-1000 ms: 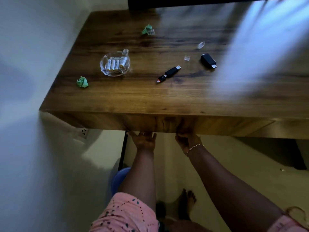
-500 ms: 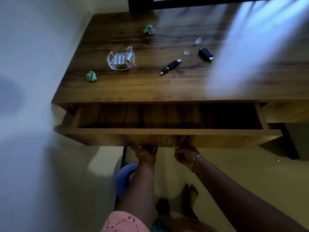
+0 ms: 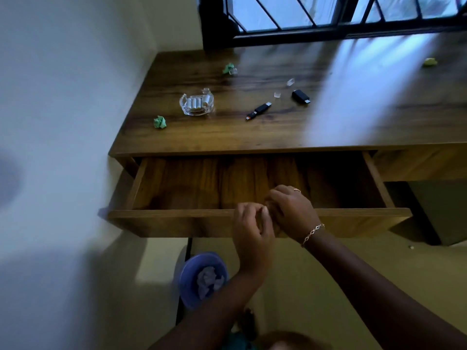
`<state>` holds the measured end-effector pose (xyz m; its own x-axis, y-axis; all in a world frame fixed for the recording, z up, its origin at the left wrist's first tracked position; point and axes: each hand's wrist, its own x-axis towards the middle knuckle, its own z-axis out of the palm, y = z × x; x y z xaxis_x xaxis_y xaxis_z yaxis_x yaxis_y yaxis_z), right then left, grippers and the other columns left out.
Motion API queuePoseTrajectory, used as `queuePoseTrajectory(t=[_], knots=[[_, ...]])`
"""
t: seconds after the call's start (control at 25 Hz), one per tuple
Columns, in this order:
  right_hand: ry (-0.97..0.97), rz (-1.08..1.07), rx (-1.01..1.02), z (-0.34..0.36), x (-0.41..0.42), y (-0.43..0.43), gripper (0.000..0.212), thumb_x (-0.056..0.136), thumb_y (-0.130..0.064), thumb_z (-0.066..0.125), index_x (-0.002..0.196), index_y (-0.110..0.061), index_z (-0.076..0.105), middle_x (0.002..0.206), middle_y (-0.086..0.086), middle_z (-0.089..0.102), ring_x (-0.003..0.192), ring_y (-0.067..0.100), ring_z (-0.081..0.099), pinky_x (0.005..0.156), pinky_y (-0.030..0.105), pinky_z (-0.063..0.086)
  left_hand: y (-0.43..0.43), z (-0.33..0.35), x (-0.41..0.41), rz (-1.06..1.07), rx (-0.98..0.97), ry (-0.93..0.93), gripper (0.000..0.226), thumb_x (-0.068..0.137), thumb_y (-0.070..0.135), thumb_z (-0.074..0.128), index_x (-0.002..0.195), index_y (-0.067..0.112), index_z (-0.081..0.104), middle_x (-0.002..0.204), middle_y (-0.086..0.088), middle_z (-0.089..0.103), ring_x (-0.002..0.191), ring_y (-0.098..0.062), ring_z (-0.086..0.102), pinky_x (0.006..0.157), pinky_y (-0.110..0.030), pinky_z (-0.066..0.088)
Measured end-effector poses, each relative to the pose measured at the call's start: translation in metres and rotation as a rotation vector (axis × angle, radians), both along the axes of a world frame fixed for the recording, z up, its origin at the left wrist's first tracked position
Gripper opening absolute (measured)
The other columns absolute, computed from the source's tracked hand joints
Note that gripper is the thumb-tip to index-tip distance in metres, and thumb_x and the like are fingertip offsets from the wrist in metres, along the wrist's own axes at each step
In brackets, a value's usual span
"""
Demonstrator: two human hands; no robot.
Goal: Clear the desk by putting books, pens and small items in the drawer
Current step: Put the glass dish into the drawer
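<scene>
Drawer (image 3: pixel 177 223) pulled wider; left hand (image 3: pixel 250 231), right hand (image 3: pixel 290 210) raised.

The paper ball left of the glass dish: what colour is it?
Green; the paper ball shows best in the head view.

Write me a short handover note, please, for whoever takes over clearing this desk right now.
Left hand and right hand: together over the front of the drawer, fingers loosely curled, apparently holding nothing.
Drawer: pulled open, nothing visible inside.
On the desk: glass dish of batteries, two black USB sticks, two clear caps, three crumpled paper balls.
Done: drawer opened. Left: move the small items into it.
</scene>
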<state>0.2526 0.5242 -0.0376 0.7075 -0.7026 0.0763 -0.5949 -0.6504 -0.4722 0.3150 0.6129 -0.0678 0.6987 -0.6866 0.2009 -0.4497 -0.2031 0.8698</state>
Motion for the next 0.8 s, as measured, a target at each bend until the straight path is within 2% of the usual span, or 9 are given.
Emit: queuePoseTrajectory(t=[0.04, 0.08, 0.16, 0.24, 0.36, 0.48, 0.64, 0.8], knots=[[0.090, -0.011, 0.027, -0.005, -0.002, -0.006, 0.023, 0.091, -0.023, 0.050, 0.105, -0.009, 0.062, 0.104, 0.009, 0.062, 0.096, 0.026, 0.057, 0.077, 0.034, 0.047, -0.002, -0.004, 0.009, -0.036, 0.018, -0.206, 0.026, 0.091, 0.030, 0.040, 0.094, 0.014, 0.060, 0.094, -0.001, 0.058, 0.091, -0.011, 0.053, 0.071, -0.008, 0.037], [0.192, 0.008, 0.058, -0.009, -0.003, -0.009, 0.026, 0.092, -0.027, 0.048, 0.109, -0.011, 0.060, 0.106, 0.008, 0.062, 0.098, 0.026, 0.057, 0.079, 0.035, 0.047, -0.005, -0.003, 0.018, -0.073, 0.103, -0.307, 0.037, 0.089, 0.036, 0.034, 0.099, 0.013, 0.061, 0.100, -0.004, 0.059, 0.099, -0.015, 0.052, 0.080, -0.010, 0.036], [0.324, 0.082, 0.039, -0.016, -0.007, -0.007, 0.030, 0.093, -0.031, 0.045, 0.115, -0.013, 0.055, 0.112, 0.009, 0.062, 0.102, 0.026, 0.058, 0.083, 0.036, 0.044, -0.004, -0.005, 0.027, -0.209, 0.371, -0.425, 0.060, 0.086, 0.048, 0.020, 0.113, 0.012, 0.060, 0.112, -0.007, 0.061, 0.111, -0.023, 0.052, 0.095, -0.029, 0.037], [0.352, 0.120, -0.034, -0.021, -0.012, -0.003, 0.032, 0.092, -0.032, 0.046, 0.118, -0.013, 0.050, 0.118, 0.008, 0.059, 0.107, 0.027, 0.056, 0.088, 0.037, 0.041, 0.000, -0.006, 0.031, -0.331, 0.515, -0.551, 0.059, 0.091, 0.048, 0.020, 0.124, 0.012, 0.053, 0.121, -0.007, 0.057, 0.118, -0.023, 0.049, 0.106, -0.038, 0.030], [0.382, 0.126, -0.069, -0.018, -0.022, 0.004, 0.032, 0.090, -0.027, 0.047, 0.119, -0.013, 0.045, 0.124, 0.007, 0.055, 0.113, 0.027, 0.051, 0.095, 0.037, 0.037, 0.004, -0.001, 0.034, -0.359, 0.525, -0.550, 0.035, 0.097, 0.036, 0.039, 0.123, 0.015, 0.049, 0.119, -0.004, 0.054, 0.113, -0.020, 0.047, 0.104, -0.034, 0.030], [0.418, 0.133, -0.086, -0.016, -0.035, 0.021, 0.035, 0.087, -0.022, 0.046, 0.121, -0.014, 0.043, 0.127, 0.007, 0.053, 0.117, 0.027, 0.049, 0.095, 0.037, 0.034, 0.016, 0.009, 0.024, -0.341, 0.596, -0.587, 0.030, 0.093, 0.031, 0.050, 0.120, 0.018, 0.050, 0.116, -0.001, 0.053, 0.109, -0.018, 0.048, 0.098, -0.032, 0.033], [0.412, 0.157, -0.092, -0.015, -0.049, 0.044, 0.035, 0.089, -0.022, 0.043, 0.123, -0.015, 0.043, 0.126, 0.007, 0.054, 0.114, 0.027, 0.051, 0.095, 0.036, 0.034, 0.033, 0.023, 0.016, -0.388, 0.670, -0.490, 0.030, 0.090, 0.024, 0.055, 0.120, 0.020, 0.053, 0.120, -0.001, 0.056, 0.110, -0.018, 0.050, 0.095, -0.034, 0.038], [0.428, 0.164, -0.072, -0.020, -0.058, 0.054, 0.034, 0.087, -0.023, 0.049, 0.119, -0.015, 0.044, 0.124, 0.007, 0.056, 0.111, 0.029, 0.054, 0.093, 0.036, 0.036, 0.046, 0.038, 0.009, -0.422, 0.719, -0.372, 0.024, 0.092, 0.024, 0.054, 0.115, 0.019, 0.058, 0.112, -0.004, 0.061, 0.101, -0.019, 0.055, 0.092, -0.037, 0.044]])
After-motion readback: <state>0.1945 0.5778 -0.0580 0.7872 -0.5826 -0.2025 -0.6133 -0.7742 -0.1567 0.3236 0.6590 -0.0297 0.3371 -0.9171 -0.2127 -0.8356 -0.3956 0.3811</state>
